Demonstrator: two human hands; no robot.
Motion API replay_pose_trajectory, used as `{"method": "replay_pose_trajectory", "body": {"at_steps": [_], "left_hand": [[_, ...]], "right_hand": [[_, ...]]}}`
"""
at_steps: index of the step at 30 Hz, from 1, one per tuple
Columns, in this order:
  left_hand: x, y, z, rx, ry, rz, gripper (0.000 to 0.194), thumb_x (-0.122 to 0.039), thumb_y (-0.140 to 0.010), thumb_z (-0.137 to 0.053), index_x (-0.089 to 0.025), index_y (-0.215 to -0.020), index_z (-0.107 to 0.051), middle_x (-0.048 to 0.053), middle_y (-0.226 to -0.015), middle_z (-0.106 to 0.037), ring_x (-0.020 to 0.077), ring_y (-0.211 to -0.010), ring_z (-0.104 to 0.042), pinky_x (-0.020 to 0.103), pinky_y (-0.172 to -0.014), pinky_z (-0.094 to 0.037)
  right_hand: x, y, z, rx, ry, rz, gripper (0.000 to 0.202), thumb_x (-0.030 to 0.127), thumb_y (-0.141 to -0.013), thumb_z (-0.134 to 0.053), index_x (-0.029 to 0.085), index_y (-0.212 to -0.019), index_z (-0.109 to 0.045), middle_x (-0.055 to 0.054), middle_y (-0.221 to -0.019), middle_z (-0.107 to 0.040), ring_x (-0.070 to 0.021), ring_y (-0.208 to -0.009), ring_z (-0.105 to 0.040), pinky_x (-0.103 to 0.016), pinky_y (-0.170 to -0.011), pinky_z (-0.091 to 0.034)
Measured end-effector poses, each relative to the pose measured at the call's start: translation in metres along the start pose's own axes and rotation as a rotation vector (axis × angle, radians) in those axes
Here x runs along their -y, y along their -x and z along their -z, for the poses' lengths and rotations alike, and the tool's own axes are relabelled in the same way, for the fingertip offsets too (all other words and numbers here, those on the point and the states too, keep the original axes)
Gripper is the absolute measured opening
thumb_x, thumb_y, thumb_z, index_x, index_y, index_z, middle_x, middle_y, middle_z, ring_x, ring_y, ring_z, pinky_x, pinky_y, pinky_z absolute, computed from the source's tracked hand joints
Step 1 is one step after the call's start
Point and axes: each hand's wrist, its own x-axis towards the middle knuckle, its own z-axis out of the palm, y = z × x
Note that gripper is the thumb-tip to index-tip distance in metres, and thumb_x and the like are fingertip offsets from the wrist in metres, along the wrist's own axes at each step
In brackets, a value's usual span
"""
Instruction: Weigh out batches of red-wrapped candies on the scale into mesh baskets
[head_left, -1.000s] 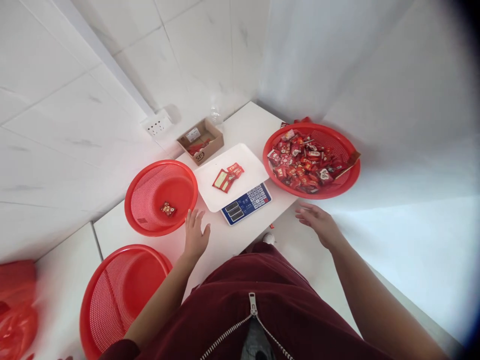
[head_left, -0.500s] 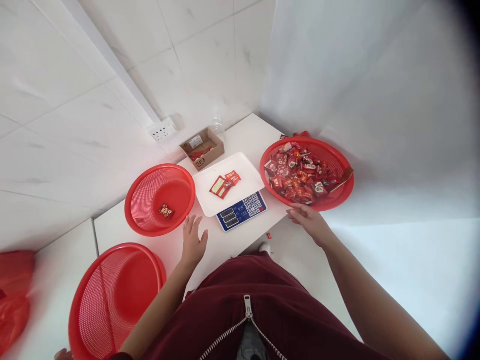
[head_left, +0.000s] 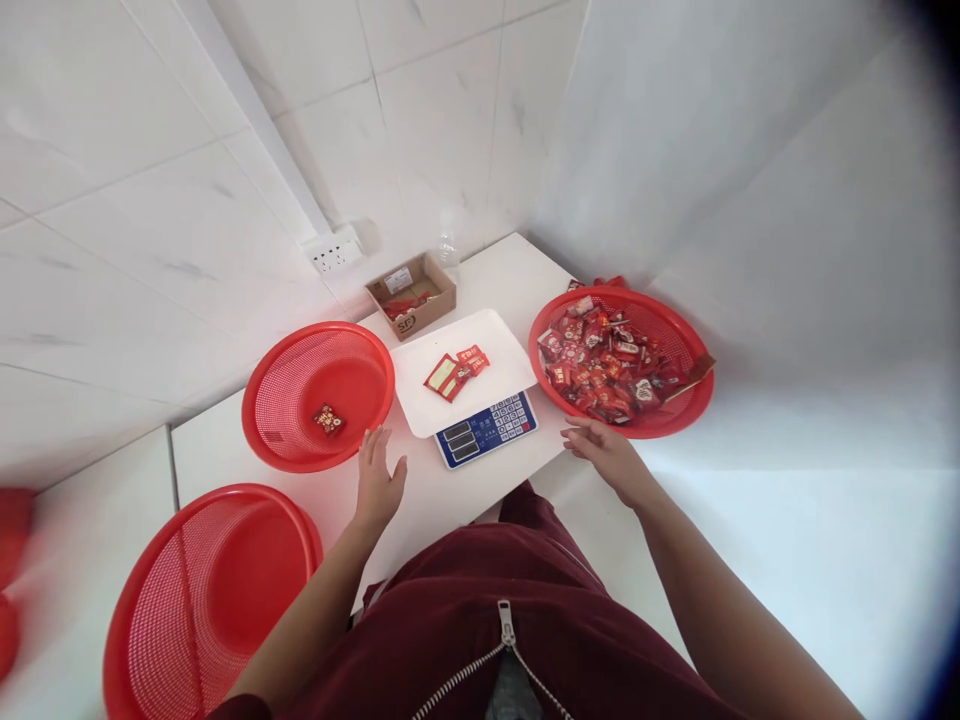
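Note:
My left hand (head_left: 380, 482) has its fingers apart and holds nothing, near the front right rim of a red basket (head_left: 279, 400) with a small packet (head_left: 328, 420) inside. My right hand (head_left: 606, 455), also bare and spread, is just below the left front of another red basket (head_left: 551, 395), which is filled with red-wrapped packets (head_left: 600, 360). Between the hands stands a scale with a blue keypad panel (head_left: 487, 432). Its white tray (head_left: 502, 350) carries a few red packets (head_left: 454, 373).
A brown cardboard box (head_left: 427, 312) with red items stands behind the scale, beside a clear plastic item (head_left: 448, 250). Another red basket (head_left: 120, 610) sits at the lower left. A power socket (head_left: 334, 252) is on the wall. Red material (head_left: 11, 530) shows at the far left.
The view has shifted slightly. My right hand has moved a little left, away from the filled basket's rim. The other hand visible at the bottom left edge is out of view. The packets remain on the tray.

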Motion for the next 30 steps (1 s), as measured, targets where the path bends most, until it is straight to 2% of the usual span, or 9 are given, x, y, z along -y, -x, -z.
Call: {"method": "replay_pose_trajectory", "body": {"at_steps": [6,9,13,16,19,22,26,30], "left_hand": [[-0.031,0.002,-0.007,-0.077,-0.021,0.052,0.046,-0.024,-0.085,-0.047,-0.013,-0.129,-0.04,0.018,-0.136,-0.043,0.0298,-0.134,-0.03,0.052,-0.106,-0.031],[-0.039,0.012,-0.011,-0.112,-0.019,0.12,0.047,-0.023,-0.085,-0.047,-0.015,-0.13,-0.039,0.017,-0.136,-0.043,0.0288,-0.133,-0.031,0.052,-0.106,-0.032],[-0.04,0.03,-0.013,-0.099,-0.024,0.176,0.047,-0.021,-0.084,-0.047,-0.019,-0.13,-0.04,0.015,-0.138,-0.041,0.0287,-0.133,-0.032,0.054,-0.105,-0.032],[-0.038,0.041,-0.011,-0.101,-0.026,0.205,0.047,-0.022,-0.084,-0.048,-0.018,-0.13,-0.04,0.015,-0.137,-0.042,0.0292,-0.133,-0.031,0.054,-0.105,-0.032],[-0.035,0.047,-0.007,-0.112,-0.027,0.233,0.047,-0.021,-0.084,-0.047,-0.019,-0.13,-0.041,0.014,-0.137,-0.043,0.0294,-0.133,-0.031,0.055,-0.105,-0.032],[-0.031,0.049,-0.003,-0.127,-0.023,0.244,0.047,-0.021,-0.084,-0.047,-0.02,-0.13,-0.041,0.013,-0.137,-0.043,0.0291,-0.133,-0.031,0.055,-0.105,-0.032],[-0.023,0.053,0.004,-0.131,-0.025,0.265,0.046,-0.021,-0.084,-0.046,-0.018,-0.13,-0.042,0.013,-0.138,-0.043,0.0291,-0.133,-0.031,0.054,-0.106,-0.031],[-0.011,0.055,0.007,-0.132,-0.025,0.279,0.046,-0.021,-0.084,-0.047,-0.02,-0.13,-0.043,0.013,-0.137,-0.045,0.0292,-0.133,-0.033,0.055,-0.105,-0.032]], "right_hand": [[0.009,-0.032,0.018,0.117,0.086,0.065,0.045,0.047,-0.069,-0.066,0.02,-0.105,-0.062,-0.007,-0.09,-0.069,-0.0235,-0.084,-0.065,-0.043,-0.081,-0.052],[0.011,-0.052,0.01,0.2,0.179,0.158,0.039,0.042,-0.071,-0.064,0.022,-0.104,-0.063,-0.006,-0.092,-0.069,-0.0241,-0.088,-0.065,-0.043,-0.084,-0.05],[0.019,-0.078,-0.028,0.263,0.401,0.407,0.035,0.035,-0.078,-0.055,0.023,-0.11,-0.062,-0.008,-0.11,-0.065,-0.0246,-0.105,-0.058,-0.044,-0.096,-0.043],[0.03,-0.097,-0.068,0.295,0.726,0.612,0.044,0.032,-0.081,-0.051,0.019,-0.122,-0.056,-0.013,-0.133,-0.05,-0.0268,-0.126,-0.041,-0.046,-0.105,-0.032],[0.042,-0.114,-0.105,0.344,0.989,0.666,0.057,0.042,-0.083,-0.051,0.022,-0.135,-0.044,-0.013,-0.15,-0.026,-0.0324,-0.137,-0.017,-0.056,-0.106,-0.022],[0.051,-0.126,-0.136,0.36,1.131,0.646,0.067,0.058,-0.081,-0.047,0.031,-0.141,-0.032,-0.01,-0.154,-0.013,-0.0371,-0.139,-0.004,-0.068,-0.102,-0.013],[0.05,-0.13,-0.162,0.379,1.219,0.619,0.072,0.069,-0.078,-0.042,0.037,-0.141,-0.03,-0.006,-0.154,-0.014,-0.0418,-0.137,-0.001,-0.073,-0.097,-0.009],[0.042,-0.131,-0.166,0.311,1.219,0.69,0.061,0.06,-0.08,-0.046,0.034,-0.136,-0.041,-0.008,-0.149,-0.027,-0.0401,-0.136,-0.009,-0.069,-0.098,-0.015]]}}
